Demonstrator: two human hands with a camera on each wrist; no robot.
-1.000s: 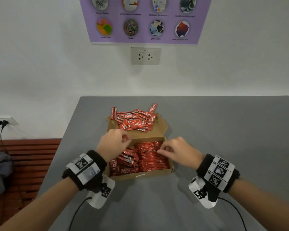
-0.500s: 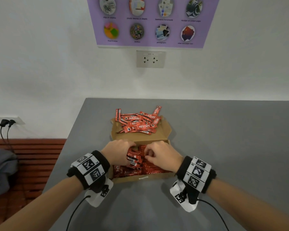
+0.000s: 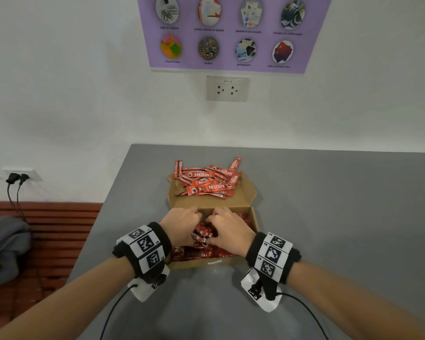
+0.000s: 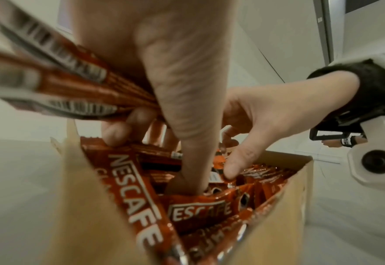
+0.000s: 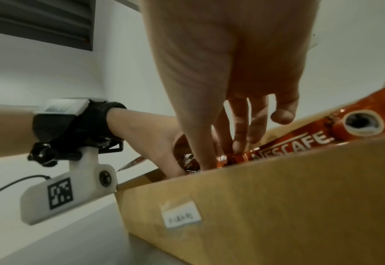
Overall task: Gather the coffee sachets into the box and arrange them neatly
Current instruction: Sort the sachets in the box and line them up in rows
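An open cardboard box (image 3: 254,220) stands on the grey table, with red Nescafe sachets (image 3: 194,253) inside. More loose sachets (image 3: 207,184) lie piled on its flat lid (image 3: 247,195) behind. Both hands are down in the box, side by side. My left hand (image 3: 182,223) grips a bundle of sachets (image 4: 73,89) under curled fingers, and its thumb (image 4: 193,161) digs into the packed ones. Thumb and fingers of my right hand (image 3: 227,227) pinch sachet ends (image 5: 224,158) in the middle of the box. My hands hide the sachets beneath them.
The grey table (image 3: 341,229) runs far to the right and toward me. Its left edge drops to a wooden bench (image 3: 49,229) with a grey cloth (image 3: 5,244). A wall socket (image 3: 227,89) and a purple poster (image 3: 231,33) hang behind. Wrist cables trail toward me.
My right hand has moved left from the box's right row to meet the left hand at the middle. Both hands have sunk deeper among the sachets.
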